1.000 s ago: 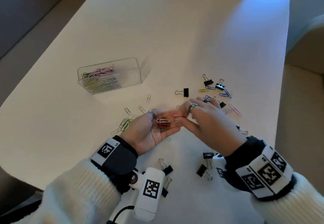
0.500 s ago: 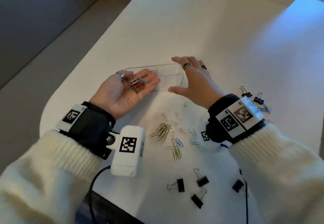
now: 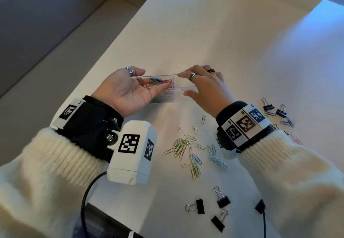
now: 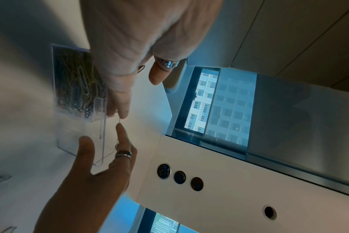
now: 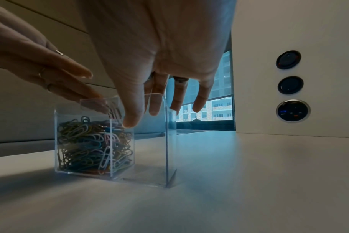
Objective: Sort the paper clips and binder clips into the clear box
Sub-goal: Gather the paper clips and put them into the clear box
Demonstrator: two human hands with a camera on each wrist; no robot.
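The clear box (image 3: 186,88) stands on the white table; its left compartment (image 5: 94,141) is packed with coloured paper clips, and its right one looks bare. My left hand (image 3: 149,81) lies palm up, tilted over the left compartment, with several paper clips (image 3: 156,82) resting on its straight fingers. My right hand (image 3: 188,84) spans the box's right end, thumb (image 5: 130,121) at the near wall and index fingertip at the far rim, its fingers straight. Loose paper clips (image 3: 188,148) lie between my wrists.
Black binder clips (image 3: 210,208) lie near the table's front edge, and more binder clips (image 3: 273,108) with a few paper clips sit right of my right wrist. The table's left edge (image 3: 104,70) runs close to my left hand. A black cable (image 3: 85,196) hangs from my left wrist.
Both hands moved from the clip pile to the box. The left palm now tilts its clips over the filled compartment, and the right hand has come down onto the box's right end.
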